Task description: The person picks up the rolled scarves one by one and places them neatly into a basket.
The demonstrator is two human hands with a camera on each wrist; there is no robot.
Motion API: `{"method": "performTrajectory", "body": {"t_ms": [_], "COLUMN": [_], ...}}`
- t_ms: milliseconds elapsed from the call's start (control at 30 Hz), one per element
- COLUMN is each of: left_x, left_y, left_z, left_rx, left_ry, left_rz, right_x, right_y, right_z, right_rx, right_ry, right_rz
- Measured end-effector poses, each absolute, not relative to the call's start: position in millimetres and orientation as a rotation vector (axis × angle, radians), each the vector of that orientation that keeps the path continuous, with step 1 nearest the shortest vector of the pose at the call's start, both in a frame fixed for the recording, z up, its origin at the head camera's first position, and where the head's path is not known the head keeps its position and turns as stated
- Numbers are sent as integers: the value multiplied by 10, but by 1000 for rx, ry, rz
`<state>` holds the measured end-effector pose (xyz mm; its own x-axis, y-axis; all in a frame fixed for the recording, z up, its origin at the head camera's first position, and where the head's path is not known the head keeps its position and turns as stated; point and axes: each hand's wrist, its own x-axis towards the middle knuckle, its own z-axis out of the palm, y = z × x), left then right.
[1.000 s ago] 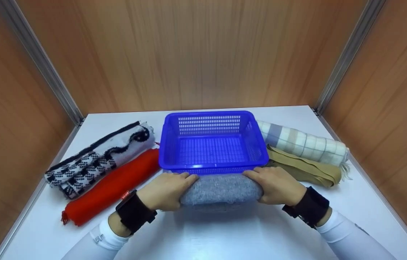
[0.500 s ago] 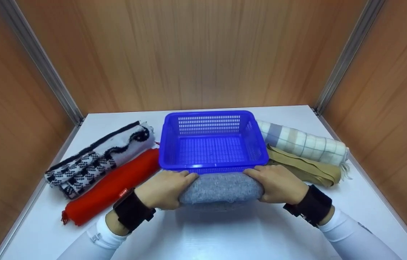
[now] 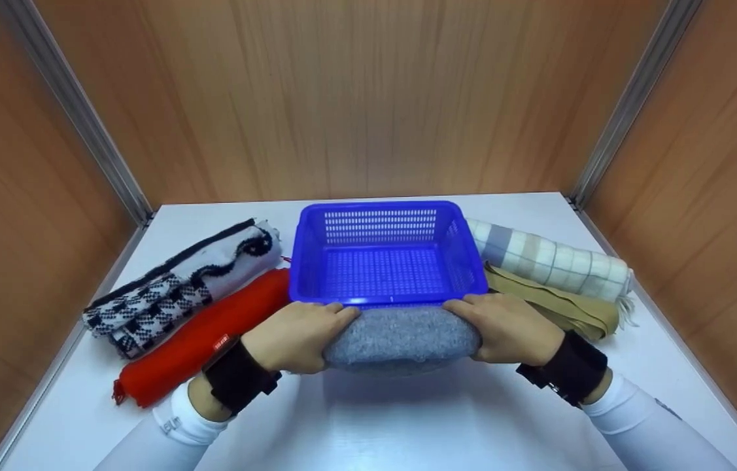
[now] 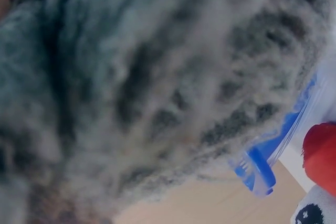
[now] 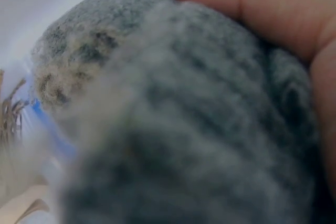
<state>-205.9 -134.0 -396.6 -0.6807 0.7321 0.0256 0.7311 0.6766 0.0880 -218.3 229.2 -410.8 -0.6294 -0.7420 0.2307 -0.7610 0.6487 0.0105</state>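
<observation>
In the head view both hands hold a folded grey woolly scarf (image 3: 404, 337) by its two ends, just in front of the blue basket. The left hand (image 3: 303, 335) grips its left end, and the right hand (image 3: 511, 329) grips its right end. A shadow falls on the table below the scarf. Fuzzy grey layers of the scarf (image 4: 173, 77) fill most of the left wrist view. In the right wrist view, fingers (image 5: 262, 3) lie over the scarf's top. The blue plastic basket (image 3: 389, 300) stands behind, its mesh floor bare.
Left of the basket lie a rolled red scarf (image 3: 211, 337) and a black-and-white patterned scarf (image 3: 185, 281). At the right are a folded tan scarf (image 3: 558, 304) and a cream checked scarf (image 3: 551, 260). Wooden panels (image 3: 368, 98) enclose the white table (image 3: 381, 425).
Both hands have carried the grey scarf slightly forward, closer to the basket's near side. The basket and the other scarves stay where they were.
</observation>
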Motion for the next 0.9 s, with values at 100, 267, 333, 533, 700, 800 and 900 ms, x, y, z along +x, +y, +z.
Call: {"method": "performTrajectory", "body": {"t_ms": [100,267,333,533,700,800,900], "left_x": [-2054,-2053,-2055,-2060,-2063,-2066,-2070], "left_y": [-1338,-1338,-1341,-1345,-1345,-1347,-1351], "left_z": [-3949,-3906,-3887,-3850,-3817,-3787,-3754], "left_rx": [1264,1236,1215,1260,1306,1304,1302], "left_ry": [2867,2866,2864,2885,2903,2905,2906], "left_rz": [149,162,166,119,88,89,95], "right_x": [-2178,-2171,-2172,-2175,-2182,-2185,-2188], "right_y": [2291,2285,2285,2289,2291,2290,2288], "right_z": [-4077,-4012,-3992,-3956,-3928,-3896,-3858], "right_rx": [1226,1226,1227,1233,1241,1229,1214], "right_ry": [-2657,-2663,-2661,-2663,-2651,-2653,-2656], "right_rz": [128,122,119,164,181,178,162]}}
